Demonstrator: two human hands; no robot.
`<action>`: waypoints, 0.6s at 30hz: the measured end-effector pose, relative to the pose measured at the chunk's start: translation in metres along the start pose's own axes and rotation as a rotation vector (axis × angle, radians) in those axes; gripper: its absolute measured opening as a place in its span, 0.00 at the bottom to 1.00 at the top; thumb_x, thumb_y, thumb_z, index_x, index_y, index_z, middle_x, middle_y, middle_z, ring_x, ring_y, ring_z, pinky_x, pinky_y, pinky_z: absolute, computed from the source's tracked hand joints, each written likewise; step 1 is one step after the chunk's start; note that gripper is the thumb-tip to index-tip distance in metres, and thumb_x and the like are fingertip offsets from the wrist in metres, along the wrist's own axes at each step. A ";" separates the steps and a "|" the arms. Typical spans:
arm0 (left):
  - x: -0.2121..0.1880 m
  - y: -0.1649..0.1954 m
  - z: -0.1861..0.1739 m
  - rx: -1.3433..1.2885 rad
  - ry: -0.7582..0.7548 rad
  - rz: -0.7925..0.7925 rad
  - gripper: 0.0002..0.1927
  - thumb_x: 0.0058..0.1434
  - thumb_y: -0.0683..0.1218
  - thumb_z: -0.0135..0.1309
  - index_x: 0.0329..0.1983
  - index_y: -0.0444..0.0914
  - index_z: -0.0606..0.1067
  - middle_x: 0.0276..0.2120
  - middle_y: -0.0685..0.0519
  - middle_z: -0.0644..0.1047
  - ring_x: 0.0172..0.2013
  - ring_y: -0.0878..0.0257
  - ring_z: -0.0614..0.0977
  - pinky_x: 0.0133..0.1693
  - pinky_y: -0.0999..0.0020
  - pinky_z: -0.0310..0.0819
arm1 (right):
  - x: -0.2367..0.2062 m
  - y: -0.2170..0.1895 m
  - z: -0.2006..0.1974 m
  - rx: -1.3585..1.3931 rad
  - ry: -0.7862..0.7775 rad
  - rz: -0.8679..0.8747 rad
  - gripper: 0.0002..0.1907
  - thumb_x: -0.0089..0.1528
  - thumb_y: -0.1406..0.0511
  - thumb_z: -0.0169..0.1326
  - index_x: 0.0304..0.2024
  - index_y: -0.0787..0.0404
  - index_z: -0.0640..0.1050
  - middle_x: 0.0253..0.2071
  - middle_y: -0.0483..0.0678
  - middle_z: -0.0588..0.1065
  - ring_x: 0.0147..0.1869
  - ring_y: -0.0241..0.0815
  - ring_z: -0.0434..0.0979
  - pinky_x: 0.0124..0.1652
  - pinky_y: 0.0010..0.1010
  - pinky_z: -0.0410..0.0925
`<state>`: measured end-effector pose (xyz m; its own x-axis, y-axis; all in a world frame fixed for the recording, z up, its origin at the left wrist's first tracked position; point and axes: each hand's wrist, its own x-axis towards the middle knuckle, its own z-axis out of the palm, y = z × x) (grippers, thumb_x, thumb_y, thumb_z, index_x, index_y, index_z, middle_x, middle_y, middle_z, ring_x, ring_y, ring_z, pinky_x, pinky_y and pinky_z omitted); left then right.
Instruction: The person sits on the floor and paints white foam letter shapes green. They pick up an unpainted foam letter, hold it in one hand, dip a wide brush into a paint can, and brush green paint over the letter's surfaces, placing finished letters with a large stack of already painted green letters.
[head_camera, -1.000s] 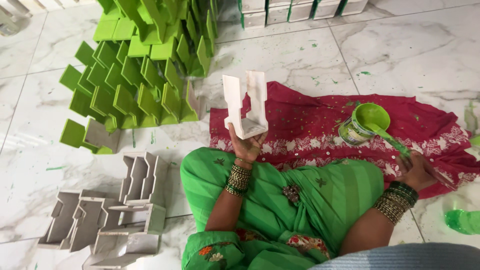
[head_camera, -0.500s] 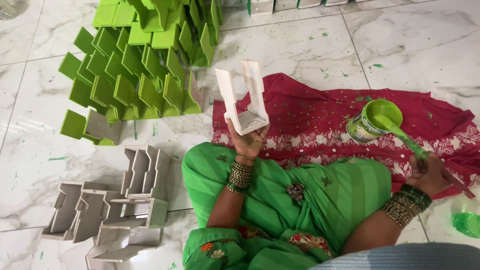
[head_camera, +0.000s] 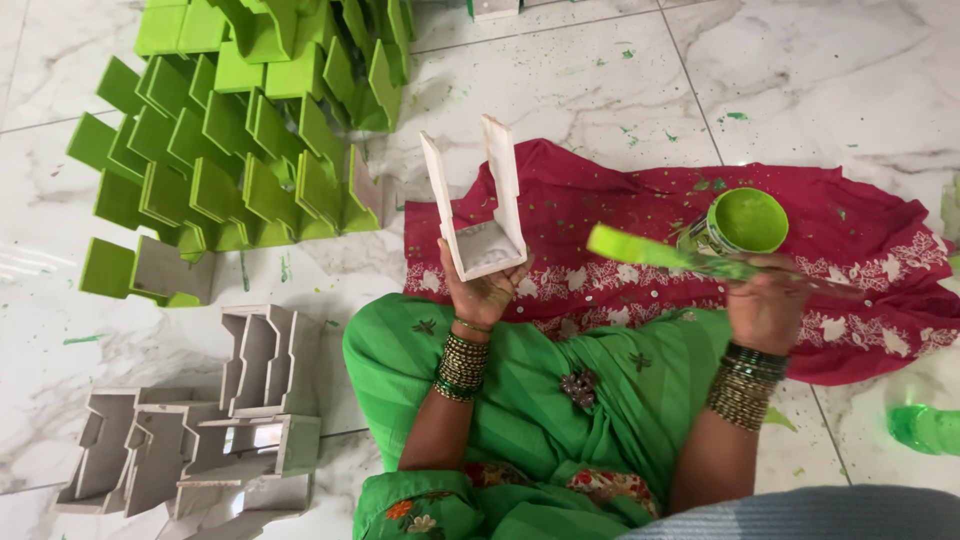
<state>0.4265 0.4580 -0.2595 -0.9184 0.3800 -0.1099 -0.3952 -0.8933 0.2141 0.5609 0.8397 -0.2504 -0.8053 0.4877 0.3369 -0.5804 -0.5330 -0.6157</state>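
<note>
Just beside the paintbrush, the tin brims with green paint.

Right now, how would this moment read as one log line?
left hand: holds unpainted bracket | right hand: holds green-loaded brush | paint can: on red cloth

Green-tipped brush, white bracket, patterned red cloth.

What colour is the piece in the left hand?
White, unpainted piece held up by the left hand; head view.
</note>
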 end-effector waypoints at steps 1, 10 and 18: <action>0.000 0.000 0.000 0.010 -0.011 -0.003 0.48 0.63 0.79 0.45 0.68 0.37 0.67 0.59 0.42 0.74 0.56 0.42 0.77 0.59 0.39 0.71 | 0.000 0.004 0.006 -0.018 -0.031 0.023 0.12 0.58 0.76 0.61 0.45 0.70 0.79 0.46 0.57 0.80 0.51 0.55 0.82 0.57 0.52 0.77; -0.004 -0.002 0.006 0.081 0.016 -0.038 0.45 0.64 0.77 0.41 0.69 0.40 0.65 0.61 0.44 0.73 0.57 0.45 0.78 0.58 0.38 0.74 | -0.006 0.020 0.026 -0.118 -0.163 0.119 0.15 0.56 0.78 0.62 0.47 0.73 0.79 0.44 0.59 0.80 0.54 0.52 0.80 0.57 0.40 0.74; -0.001 -0.003 -0.009 0.051 -0.048 -0.036 0.44 0.68 0.77 0.41 0.70 0.39 0.66 0.59 0.43 0.75 0.54 0.45 0.80 0.53 0.40 0.77 | -0.006 0.025 0.041 -0.166 -0.216 0.112 0.16 0.55 0.77 0.64 0.46 0.70 0.80 0.45 0.57 0.80 0.55 0.52 0.80 0.65 0.48 0.71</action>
<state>0.4286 0.4583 -0.2687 -0.9030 0.4235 -0.0722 -0.4270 -0.8660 0.2603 0.5463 0.7948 -0.2388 -0.8806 0.2645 0.3931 -0.4731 -0.4463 -0.7596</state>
